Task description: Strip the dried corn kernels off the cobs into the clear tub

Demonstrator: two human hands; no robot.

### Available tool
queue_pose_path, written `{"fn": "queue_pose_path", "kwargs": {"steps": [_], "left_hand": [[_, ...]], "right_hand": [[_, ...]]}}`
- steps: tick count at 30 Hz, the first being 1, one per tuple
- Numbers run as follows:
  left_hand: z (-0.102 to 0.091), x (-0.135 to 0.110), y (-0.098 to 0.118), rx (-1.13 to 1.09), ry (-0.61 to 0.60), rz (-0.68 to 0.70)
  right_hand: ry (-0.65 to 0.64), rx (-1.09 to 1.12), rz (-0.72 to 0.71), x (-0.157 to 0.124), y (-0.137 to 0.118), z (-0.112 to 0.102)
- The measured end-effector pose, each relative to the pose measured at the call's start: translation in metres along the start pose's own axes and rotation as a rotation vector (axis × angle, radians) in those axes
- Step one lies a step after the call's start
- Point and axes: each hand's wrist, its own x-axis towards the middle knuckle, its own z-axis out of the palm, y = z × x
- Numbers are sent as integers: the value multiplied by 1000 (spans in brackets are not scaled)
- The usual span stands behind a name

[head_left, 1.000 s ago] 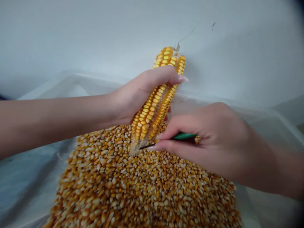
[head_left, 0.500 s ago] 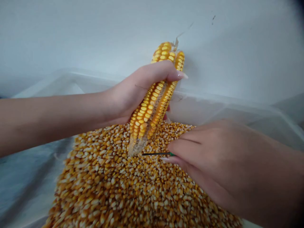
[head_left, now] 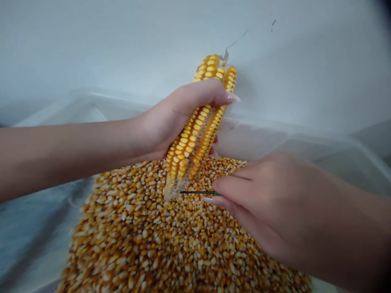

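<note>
My left hand point(head_left: 183, 108) is wrapped round a yellow corn cob point(head_left: 191, 142), which it holds tilted, the pale bare tip pointing down. A groove without kernels runs lengthwise along the cob. My right hand point(head_left: 265, 203) is closed on a thin screwdriver; its dark shaft point(head_left: 197, 192) points left, and only a bit of its green handle shows between thumb and finger. The shaft's end lies at the bare tip of the cob; whether it touches, I cannot tell. Beneath both hands spreads a heap of loose corn kernels point(head_left: 171, 240).
The kernels lie in a translucent plastic bin point(head_left: 259, 122), its rim running behind my hands and down the right side. A pale wall point(head_left: 122, 49) stands directly behind the bin. At the lower left is a blue-grey surface point(head_left: 33, 228).
My right hand has shifted slightly up and left, bringing the screwdriver's end against or over the cob's lower tip. The left hand and the cob are nearly still.
</note>
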Motion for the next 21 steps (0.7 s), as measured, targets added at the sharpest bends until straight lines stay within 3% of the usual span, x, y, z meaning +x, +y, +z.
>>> {"fn": "queue_pose_path", "kwargs": {"steps": [8, 13, 18, 21], "left_hand": [[0, 1, -1, -1, -4, -15], [0, -1, -1, -5, 34, -43], [-1, -1, 0, 17, 44, 6], [1, -1, 0, 30, 21, 3]], "right_hand": [[-71, -9, 70, 10, -2, -2], [-93, 60, -2, 14, 1, 4], [-333, 90, -228, 15, -11, 29], [-334, 82, -165, 10, -13, 23]]}}
